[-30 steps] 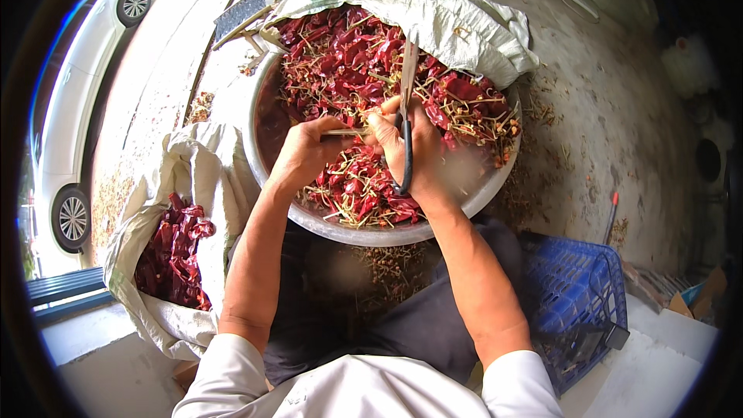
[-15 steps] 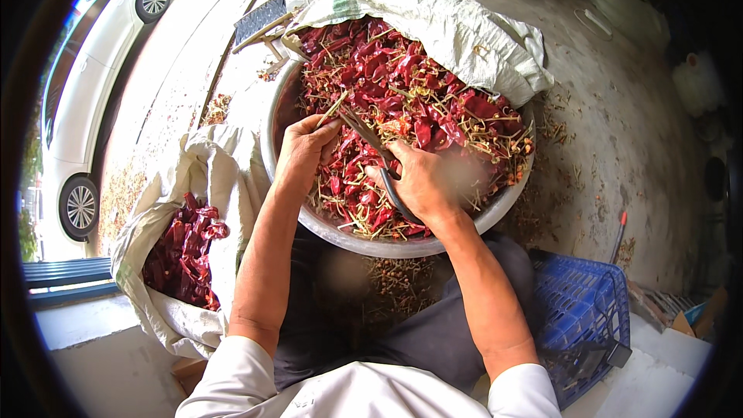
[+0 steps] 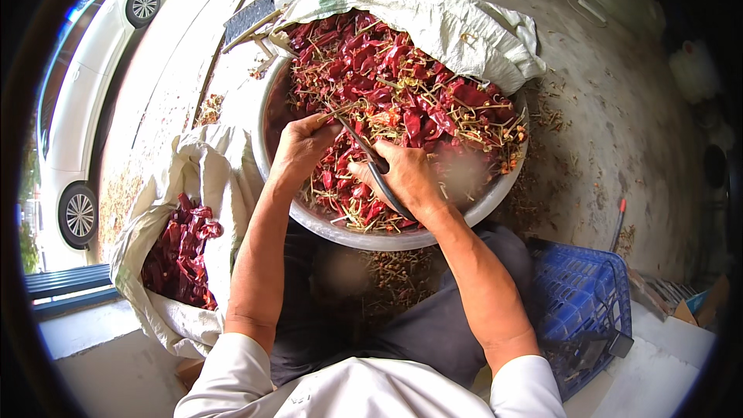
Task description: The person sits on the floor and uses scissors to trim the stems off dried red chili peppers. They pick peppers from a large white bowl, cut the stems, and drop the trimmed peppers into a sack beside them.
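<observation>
A wide metal basin [image 3: 352, 240] in front of me is heaped with dried red chilies [image 3: 371, 58] and pale stems. Over the basin, my right hand [image 3: 406, 174] grips a pair of scissors [image 3: 383, 186] with dark handles; the blades point up and to the left. My left hand [image 3: 303, 147] pinches a thin tan stem [image 3: 334, 113] between thumb and fingers. The scissor tips meet the stem or lie right beside it; I cannot tell if they touch. Whether a chili hangs from the stem is hidden.
An open white woven sack [image 3: 240, 162] holding red chilies [image 3: 182, 259] stands at the left. Another sack [image 3: 433, 11] spreads over the basin's far rim. A blue plastic crate [image 3: 576, 286] is at the right. Past it lies a dustpan [image 3: 249, 19] far left; a white car [image 3: 85, 101] is outside.
The stem in my left hand has swung from upright to nearly level. The scissor blades look closer together. Both hands stay over the basin, and the whole view has shifted slightly.
</observation>
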Action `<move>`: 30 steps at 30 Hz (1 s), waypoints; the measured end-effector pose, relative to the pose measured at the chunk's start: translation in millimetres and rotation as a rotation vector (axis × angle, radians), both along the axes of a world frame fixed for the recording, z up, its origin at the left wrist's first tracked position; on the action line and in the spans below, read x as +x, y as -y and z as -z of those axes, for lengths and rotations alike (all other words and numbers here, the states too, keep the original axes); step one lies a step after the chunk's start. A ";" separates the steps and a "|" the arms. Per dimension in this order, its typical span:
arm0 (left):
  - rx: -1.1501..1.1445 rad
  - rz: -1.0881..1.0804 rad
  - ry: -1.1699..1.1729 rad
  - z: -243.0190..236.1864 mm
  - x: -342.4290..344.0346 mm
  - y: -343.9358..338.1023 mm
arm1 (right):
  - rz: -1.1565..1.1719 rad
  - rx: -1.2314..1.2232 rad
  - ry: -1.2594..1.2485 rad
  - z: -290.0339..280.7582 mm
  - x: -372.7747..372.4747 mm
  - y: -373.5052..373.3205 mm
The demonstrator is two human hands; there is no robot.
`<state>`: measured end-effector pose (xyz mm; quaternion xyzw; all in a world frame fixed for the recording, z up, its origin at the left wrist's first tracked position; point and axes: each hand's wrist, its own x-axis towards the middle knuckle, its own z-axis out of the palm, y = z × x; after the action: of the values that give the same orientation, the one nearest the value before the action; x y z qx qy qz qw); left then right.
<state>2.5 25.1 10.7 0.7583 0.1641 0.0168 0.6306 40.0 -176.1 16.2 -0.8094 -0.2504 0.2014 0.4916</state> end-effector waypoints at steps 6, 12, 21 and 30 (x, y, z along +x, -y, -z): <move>-0.264 -0.003 0.112 -3.2 -0.8 -2.1 | -0.041 0.339 -0.295 18.6 -4.9 -4.8; -0.323 -0.012 0.073 6.9 -8.0 -11.6 | 0.112 1.229 -0.640 0.4 24.5 19.0; -0.103 -0.100 -0.077 68.3 31.1 -35.7 | 0.591 1.268 -0.511 3.6 56.8 48.8; 0.604 -0.009 -0.263 195.4 77.2 -57.4 | 0.545 1.126 -0.582 -8.7 48.4 54.2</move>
<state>79.7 82.5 -184.7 0.9060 0.2352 -0.0306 0.3506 88.4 -230.3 24.9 -0.3777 0.0378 0.1189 0.9175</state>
